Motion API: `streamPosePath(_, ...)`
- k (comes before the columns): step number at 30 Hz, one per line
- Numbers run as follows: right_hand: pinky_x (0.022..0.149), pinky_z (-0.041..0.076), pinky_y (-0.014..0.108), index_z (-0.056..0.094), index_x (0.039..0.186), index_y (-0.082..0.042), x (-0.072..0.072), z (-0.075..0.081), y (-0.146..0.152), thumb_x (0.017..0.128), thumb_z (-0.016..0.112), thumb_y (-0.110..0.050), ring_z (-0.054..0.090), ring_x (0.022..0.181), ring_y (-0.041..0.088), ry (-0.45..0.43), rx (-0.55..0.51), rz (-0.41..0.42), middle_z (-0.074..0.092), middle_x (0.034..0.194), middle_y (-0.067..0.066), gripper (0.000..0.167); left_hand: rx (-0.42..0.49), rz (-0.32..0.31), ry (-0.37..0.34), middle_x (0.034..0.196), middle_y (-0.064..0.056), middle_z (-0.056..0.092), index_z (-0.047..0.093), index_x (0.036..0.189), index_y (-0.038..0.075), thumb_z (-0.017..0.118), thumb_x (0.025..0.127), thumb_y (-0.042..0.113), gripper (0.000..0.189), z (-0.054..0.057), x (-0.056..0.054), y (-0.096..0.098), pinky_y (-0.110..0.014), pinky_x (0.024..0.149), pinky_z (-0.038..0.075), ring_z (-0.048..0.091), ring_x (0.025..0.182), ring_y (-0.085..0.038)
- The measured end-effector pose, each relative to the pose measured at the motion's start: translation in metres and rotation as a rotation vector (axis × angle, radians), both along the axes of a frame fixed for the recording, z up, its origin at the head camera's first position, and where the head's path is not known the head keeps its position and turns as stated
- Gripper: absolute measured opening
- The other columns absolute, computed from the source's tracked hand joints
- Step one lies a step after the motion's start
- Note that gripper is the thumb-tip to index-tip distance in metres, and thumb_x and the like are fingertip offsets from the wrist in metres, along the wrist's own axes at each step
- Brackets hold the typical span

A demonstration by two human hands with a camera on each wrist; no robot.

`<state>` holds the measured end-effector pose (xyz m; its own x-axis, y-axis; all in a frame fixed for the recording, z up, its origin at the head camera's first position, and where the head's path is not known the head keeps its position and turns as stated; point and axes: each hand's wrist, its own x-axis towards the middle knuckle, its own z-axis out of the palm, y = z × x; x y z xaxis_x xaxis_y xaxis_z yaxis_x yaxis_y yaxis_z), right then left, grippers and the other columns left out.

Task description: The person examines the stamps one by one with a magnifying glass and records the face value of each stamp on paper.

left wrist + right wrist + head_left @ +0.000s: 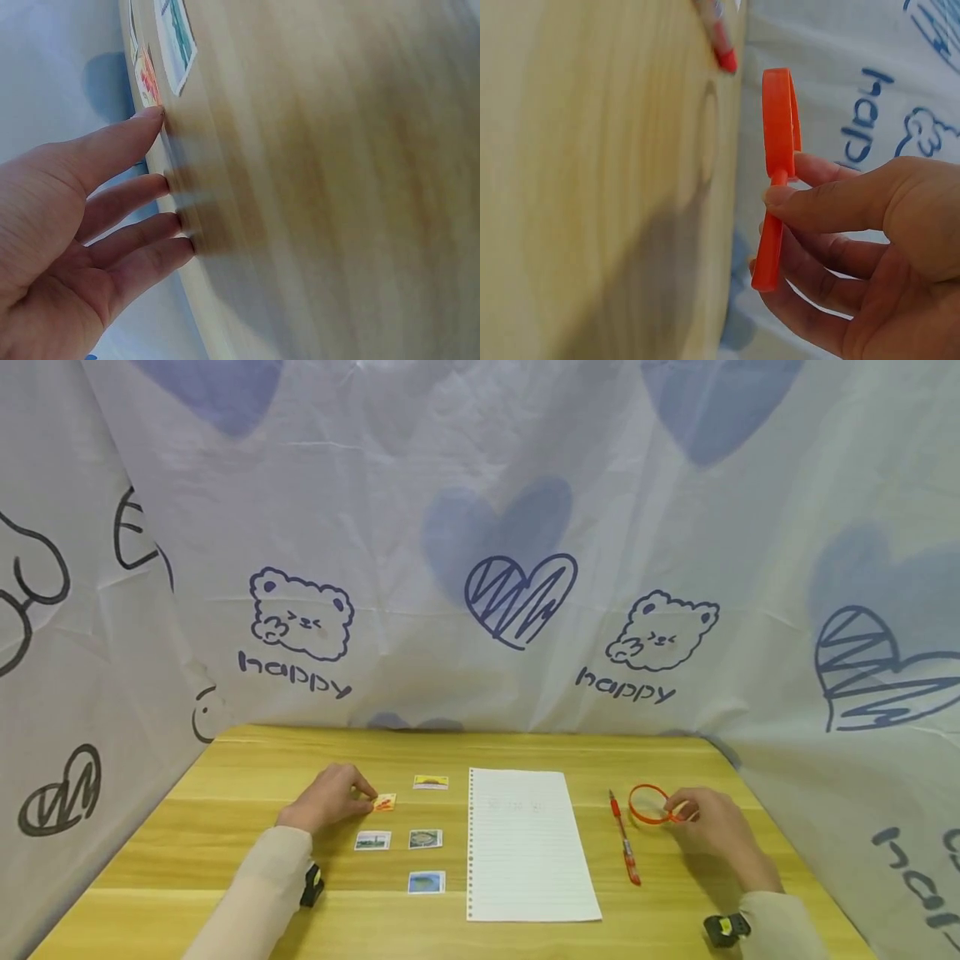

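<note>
My left hand (332, 796) rests at the table's left side, thumb and fingertips at the edge of a small stamp (385, 802) with a red and yellow picture. In the left wrist view its fingers are spread and fairly straight, with the thumb tip (152, 112) right at that stamp. My right hand (716, 828) pinches the handle of a red magnifying glass (778, 124) between thumb and fingers. The round frame is raised over the table, and its shadow falls on the wood.
Other stamps lie nearby: a yellow one (431, 782), a tower one (372, 841), a green-grey one (426, 839) and a blue one (427, 882). Lined paper (528, 868) with faint marks lies mid-table, a red pen (626, 843) beside it. Printed cloth (420, 710) hangs behind.
</note>
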<state>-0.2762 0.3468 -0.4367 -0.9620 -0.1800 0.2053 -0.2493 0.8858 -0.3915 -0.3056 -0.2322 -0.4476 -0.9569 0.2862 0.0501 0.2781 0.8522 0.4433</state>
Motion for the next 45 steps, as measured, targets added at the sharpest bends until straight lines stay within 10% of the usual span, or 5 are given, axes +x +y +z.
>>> streamPosePath(21, 0.070, 0.047, 0.038, 0.074, 0.092, -0.009, -0.002, -0.016, 0.031, 0.074, 0.073, 0.002, 0.063, 0.076, 0.017, -0.166, 0.022, -0.085, 0.074, 0.081, 0.003, 0.022, 0.008, 0.003, -0.036, 0.115, -0.016, 0.078, 0.081, 0.106, 0.004, 0.082, 0.087, 0.010, 0.020, 0.003, 0.003, 0.001, -0.056, 0.102, 0.052, 0.068, 0.114, -0.039)
streamPosePath(28, 0.069, 0.052, 0.042, 0.075, 0.096, -0.008, -0.001, -0.009, 0.031, 0.078, 0.074, 0.000, 0.069, 0.078, 0.026, -0.082, 0.014, -0.063, 0.076, 0.086, 0.012, 0.020, 0.025, -0.014, -0.061, 0.125, -0.017, 0.074, 0.077, 0.117, 0.003, 0.081, 0.089, 0.014, 0.031, 0.009, 0.005, 0.005, -0.049, 0.097, 0.054, 0.066, 0.107, -0.030)
streamPosePath(35, 0.068, 0.055, 0.042, 0.075, 0.107, -0.006, -0.003, 0.016, 0.004, 0.085, 0.072, 0.004, 0.069, 0.076, 0.025, 0.037, -0.008, 0.011, 0.077, 0.095, 0.016, 0.024, 0.063, -0.064, -0.045, 0.135, -0.017, 0.069, 0.072, 0.127, 0.005, 0.077, 0.093, 0.017, 0.037, 0.018, 0.012, 0.033, -0.058, 0.111, 0.045, 0.059, 0.131, -0.042)
streamPosePath(45, 0.067, 0.052, 0.036, 0.078, 0.101, -0.011, -0.015, 0.022, -0.045, 0.086, 0.070, 0.003, 0.063, 0.074, 0.014, 0.019, 0.020, 0.132, 0.076, 0.088, 0.007, 0.022, 0.075, -0.221, -0.025, 0.141, -0.015, 0.066, 0.068, 0.134, 0.005, 0.078, 0.093, 0.020, 0.045, 0.013, 0.024, 0.084, -0.053, 0.108, 0.049, 0.068, 0.110, -0.037)
